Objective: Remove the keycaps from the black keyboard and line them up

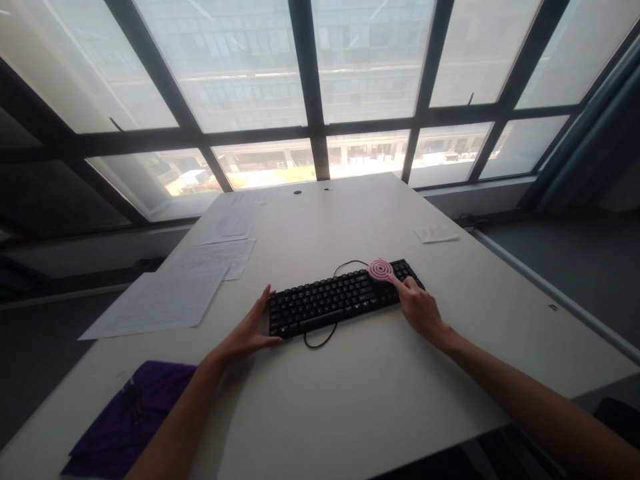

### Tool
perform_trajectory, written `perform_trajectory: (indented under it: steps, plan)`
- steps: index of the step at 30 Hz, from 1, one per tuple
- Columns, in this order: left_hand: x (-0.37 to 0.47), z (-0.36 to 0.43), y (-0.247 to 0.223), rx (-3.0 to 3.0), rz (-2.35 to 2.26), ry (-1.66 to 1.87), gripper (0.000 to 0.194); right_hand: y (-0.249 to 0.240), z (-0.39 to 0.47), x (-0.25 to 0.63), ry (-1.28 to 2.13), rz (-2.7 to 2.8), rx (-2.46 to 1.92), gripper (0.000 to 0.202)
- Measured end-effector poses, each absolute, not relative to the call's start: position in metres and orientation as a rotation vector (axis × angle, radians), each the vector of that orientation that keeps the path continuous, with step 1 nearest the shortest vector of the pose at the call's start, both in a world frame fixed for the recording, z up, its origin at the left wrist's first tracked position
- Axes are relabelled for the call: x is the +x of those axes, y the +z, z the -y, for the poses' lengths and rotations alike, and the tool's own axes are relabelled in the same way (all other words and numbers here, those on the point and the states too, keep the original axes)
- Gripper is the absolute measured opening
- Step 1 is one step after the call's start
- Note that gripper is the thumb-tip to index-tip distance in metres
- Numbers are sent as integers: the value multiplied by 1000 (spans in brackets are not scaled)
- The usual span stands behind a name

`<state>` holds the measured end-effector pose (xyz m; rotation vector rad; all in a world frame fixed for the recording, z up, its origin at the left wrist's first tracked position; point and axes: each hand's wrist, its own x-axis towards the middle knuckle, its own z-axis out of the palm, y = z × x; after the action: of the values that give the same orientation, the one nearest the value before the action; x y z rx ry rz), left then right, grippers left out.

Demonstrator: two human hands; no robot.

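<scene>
A black keyboard [320,301] lies at a slant on the white table, its cable looping out behind and in front of it. My left hand [249,331] grips the keyboard's left end, thumb at the near corner and fingers at the far corner. In my right hand [419,307] is the handle of a pink hairbrush [381,270] with a round, ring-patterned head. The brush head is over the right part of the keys, back facing up. Whether its bristles touch the keys cannot be seen.
Several paper sheets [160,303] lie along the table's left side. A purple cloth [150,400] with a small dark item on it is at the near left. A white tissue packet [436,235] rests near the right edge. Windows stand beyond the white table [320,413].
</scene>
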<state>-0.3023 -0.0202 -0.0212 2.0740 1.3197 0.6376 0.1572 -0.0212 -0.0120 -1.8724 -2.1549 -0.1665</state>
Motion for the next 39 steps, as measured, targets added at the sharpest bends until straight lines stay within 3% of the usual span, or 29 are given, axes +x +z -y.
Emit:
perform_trajectory:
  steps: [5,27,33,39]
  plan:
    - [-303,19,-23,2073,-1323,642,126,-23,29,195,-255,1994,-2015,42]
    - [-307,17,-27,2112,-1363,621,123,-38,73,233,-270,1857,-1939,43]
    - [-307,16,-26,2106,-1364,628,123,-42,71,244,-156,1877,-1871,44]
    - [-307,17,-25,2106,-1395,613,122,-40,-10,287,167,1406,-1716,42]
